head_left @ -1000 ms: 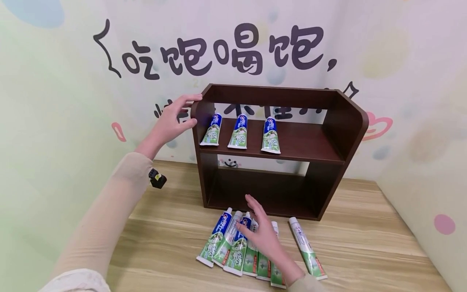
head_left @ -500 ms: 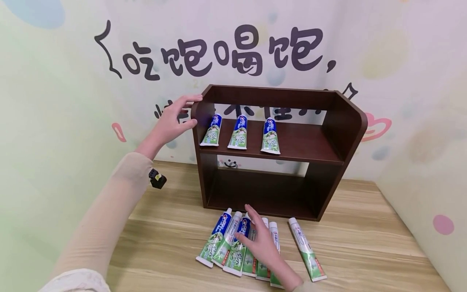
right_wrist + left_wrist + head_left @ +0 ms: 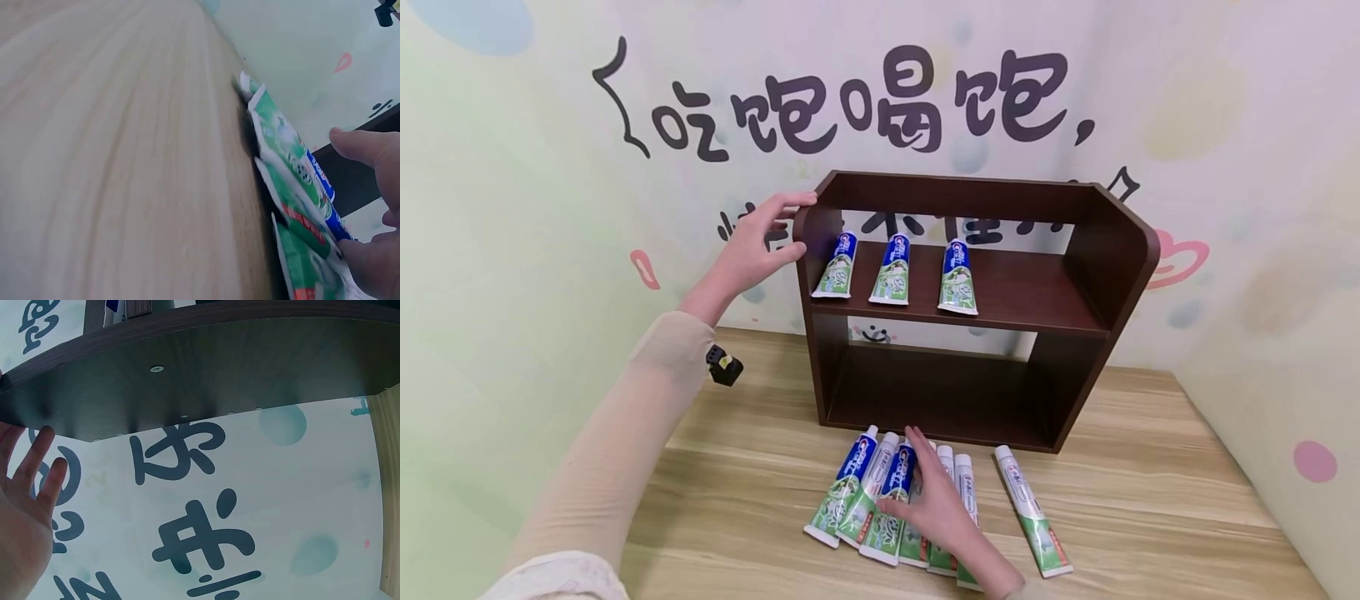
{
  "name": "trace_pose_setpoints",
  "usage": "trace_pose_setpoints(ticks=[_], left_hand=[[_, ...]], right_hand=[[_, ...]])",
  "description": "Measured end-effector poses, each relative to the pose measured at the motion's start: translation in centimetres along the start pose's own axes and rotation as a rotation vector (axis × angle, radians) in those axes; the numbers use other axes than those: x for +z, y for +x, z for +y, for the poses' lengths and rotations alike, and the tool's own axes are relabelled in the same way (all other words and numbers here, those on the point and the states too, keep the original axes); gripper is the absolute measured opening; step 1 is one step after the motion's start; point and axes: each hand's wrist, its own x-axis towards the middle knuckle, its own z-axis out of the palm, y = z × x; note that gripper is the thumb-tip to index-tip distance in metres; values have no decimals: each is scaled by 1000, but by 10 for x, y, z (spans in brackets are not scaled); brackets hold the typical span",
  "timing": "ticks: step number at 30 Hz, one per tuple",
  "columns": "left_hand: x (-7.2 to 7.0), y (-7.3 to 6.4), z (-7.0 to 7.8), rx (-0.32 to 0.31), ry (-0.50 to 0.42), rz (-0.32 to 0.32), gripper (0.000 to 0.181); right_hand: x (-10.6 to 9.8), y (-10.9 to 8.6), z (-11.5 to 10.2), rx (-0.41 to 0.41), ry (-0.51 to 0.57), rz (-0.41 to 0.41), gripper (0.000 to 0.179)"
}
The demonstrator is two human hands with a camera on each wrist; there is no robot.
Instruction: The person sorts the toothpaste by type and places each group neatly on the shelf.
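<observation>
My left hand (image 3: 752, 250) rests against the left side panel of a dark brown wooden shelf (image 3: 1022, 283), index finger at its top edge and thumb at its front edge; in the left wrist view the other fingers (image 3: 56, 478) extend loosely beside the panel. Over a row of toothpaste tubes in front of the shelf, my right hand (image 3: 936, 504) has its thumb and fingers apart around a blue-and-green toothpaste tube (image 3: 891, 525), third from the left. The right wrist view shows the thumb (image 3: 356, 145) raised above the tubes and fingertips low beside them.
Three blue-and-green toothpaste tubes (image 3: 958, 283) lie on the upper shelf board, toward its left. White-and-green tubes (image 3: 967, 487) lie among the row on the wooden table (image 3: 1157, 500). Another white-and-green tube (image 3: 1032, 512) lies apart on the right. Printed fabric walls (image 3: 1247, 250) enclose the table.
My right hand has lowered slightly toward the tubes, its thumb moving down and a little left over the blue-and-green one. The left hand stays at the shelf's side.
</observation>
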Motion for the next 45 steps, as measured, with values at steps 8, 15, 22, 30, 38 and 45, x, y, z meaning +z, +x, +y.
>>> trace_pose_setpoints(ticks=[8, 15, 22, 30, 38, 45], left_hand=[[2, 0, 8, -9, -9, 0, 54], [0, -2, 12, -17, -9, 16, 52], [-2, -1, 3, -12, -1, 10, 55], [-2, -7, 28, -31, -18, -3, 51], [-1, -2, 8, -14, -8, 6, 53], [1, -2, 8, -30, -14, 9, 54]], right_hand=[[-6, -7, 5, -11, -151, -13, 123], [-15, -12, 10, -20, -191, -80, 123], [-19, -12, 11, -48, -221, -131, 117], [-30, -18, 14, -18, -209, -175, 119], [-33, -17, 12, -15, -237, -198, 114], [-21, -17, -1, 9, -281, -65, 101]])
